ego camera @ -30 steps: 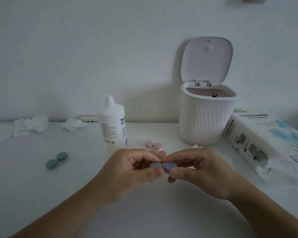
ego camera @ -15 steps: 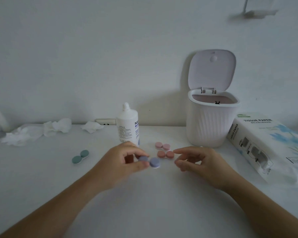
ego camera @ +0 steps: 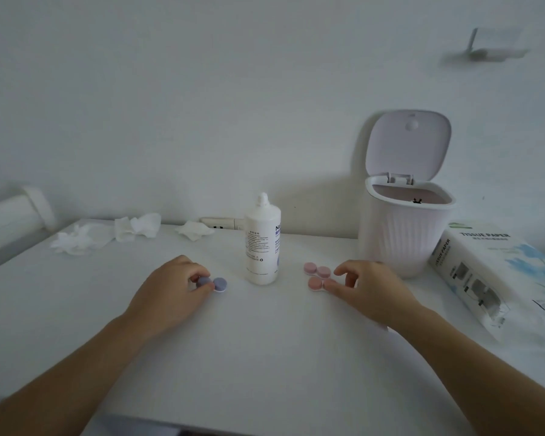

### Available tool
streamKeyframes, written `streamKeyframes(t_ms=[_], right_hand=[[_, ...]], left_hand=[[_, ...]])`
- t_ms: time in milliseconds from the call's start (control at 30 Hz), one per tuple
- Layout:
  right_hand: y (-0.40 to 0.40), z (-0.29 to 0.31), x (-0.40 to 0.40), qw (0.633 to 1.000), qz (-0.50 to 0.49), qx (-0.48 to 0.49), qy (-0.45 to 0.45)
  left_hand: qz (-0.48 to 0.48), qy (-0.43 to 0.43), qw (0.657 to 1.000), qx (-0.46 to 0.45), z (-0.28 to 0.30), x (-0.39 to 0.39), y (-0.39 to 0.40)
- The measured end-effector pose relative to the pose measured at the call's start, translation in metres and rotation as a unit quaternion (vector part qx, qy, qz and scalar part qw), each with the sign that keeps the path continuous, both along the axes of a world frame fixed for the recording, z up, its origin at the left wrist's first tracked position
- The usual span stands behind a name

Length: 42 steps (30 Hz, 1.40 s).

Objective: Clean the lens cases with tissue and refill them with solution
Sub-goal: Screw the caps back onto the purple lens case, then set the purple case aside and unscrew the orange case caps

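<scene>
1. Head view: the left hand (ego camera: 173, 286) pinches a purple lens case (ego camera: 213, 283), caps on, resting on the tabletop (ego camera: 265, 357) left of the solution bottle (ego camera: 262, 243).
2. The right hand (ego camera: 364, 287) has thumb and curled fingers closing on the nearer pink case (ego camera: 316, 283); the thumb touches it, but whether it grips cannot be told. A second pink case (ego camera: 317, 269) lies just behind.
3. The bottle stands upright, capped, mid-tabletop.
4. Far right, the ribbed bin (ego camera: 403, 234) stands with its lid up; its contents cannot be made out.
5. A tissue pack (ego camera: 497, 278) lies at the right edge; crumpled tissues (ego camera: 114, 232) sit far left.
</scene>
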State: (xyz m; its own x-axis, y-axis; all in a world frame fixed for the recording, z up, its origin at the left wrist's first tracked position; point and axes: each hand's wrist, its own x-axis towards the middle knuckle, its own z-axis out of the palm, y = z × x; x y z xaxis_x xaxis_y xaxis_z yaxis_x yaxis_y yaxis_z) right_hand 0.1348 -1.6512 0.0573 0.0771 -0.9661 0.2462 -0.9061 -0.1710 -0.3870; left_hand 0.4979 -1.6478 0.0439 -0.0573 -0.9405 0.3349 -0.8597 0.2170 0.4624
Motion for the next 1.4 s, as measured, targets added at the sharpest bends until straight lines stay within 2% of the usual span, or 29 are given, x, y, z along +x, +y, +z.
streamKeyframes(t_ms=[67, 233, 333, 433, 567, 733, 933, 1233, 1400], right_hand=[[-0.003, 0.000, 0.004, 1.000, -0.009, 0.024, 0.017], [-0.010, 0.006, 0.010, 0.994, -0.038, 0.062, 0.078], [-0.011, 0.007, 0.012, 0.993, -0.039, 0.070, 0.089], [-0.011, 0.007, 0.013, 0.993, -0.037, 0.062, 0.091], [-0.010, 0.011, 0.012, 0.994, -0.016, 0.070, 0.085], [-0.011, 0.014, 0.014, 0.993, 0.028, 0.067, 0.098], [-0.002, 0.014, 0.004, 0.992, 0.072, 0.060, 0.089], [0.018, 0.002, -0.003, 0.994, 0.098, 0.037, -0.021], [0.025, 0.004, -0.004, 0.990, 0.114, 0.057, -0.053]], left_hand=[[0.009, -0.032, 0.999, -0.007, 0.002, 0.001, -0.003], [0.025, -0.191, 0.981, -0.031, 0.004, -0.002, -0.009], [0.037, -0.231, 0.971, -0.040, 0.010, -0.004, -0.009], [0.024, -0.182, 0.978, -0.098, 0.016, -0.014, -0.001], [-0.077, -0.103, 0.981, -0.143, 0.021, -0.056, 0.020], [-0.172, 0.040, 0.984, 0.011, 0.016, -0.112, 0.012], [-0.188, 0.006, 0.981, 0.050, 0.000, -0.142, -0.008], [-0.266, 0.118, 0.955, 0.059, -0.006, -0.146, -0.006], [-0.292, 0.113, 0.947, 0.071, -0.005, -0.145, -0.002]])
